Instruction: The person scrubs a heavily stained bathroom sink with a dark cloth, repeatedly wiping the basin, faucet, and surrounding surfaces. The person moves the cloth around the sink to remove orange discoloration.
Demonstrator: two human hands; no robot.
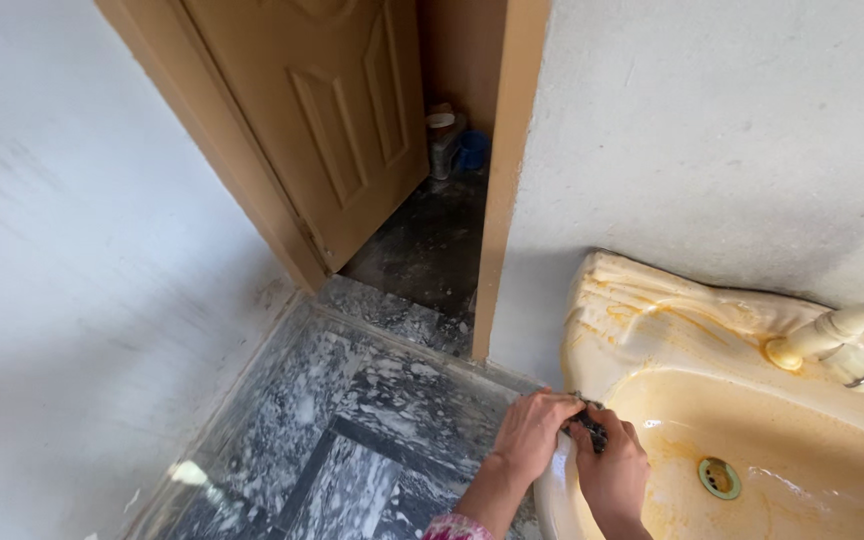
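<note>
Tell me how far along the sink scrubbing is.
Little looks done: the sink carries orange-yellow stains across its back ledge and bowl. In hand: the left hand and right hand press a dark scrubber at the front left rim. Left: the ledge, the bowl around the drain, and the area under the tap.

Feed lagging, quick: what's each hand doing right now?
Left hand: closed on the dark scrubber at the sink rim.
Right hand: closed on the same scrubber.

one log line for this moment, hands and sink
left hand: on sink rim, touching dark scrubber | right hand: gripping dark scrubber | sink: cream, yellow-stained | tap: no water visible | door: ajar
</note>
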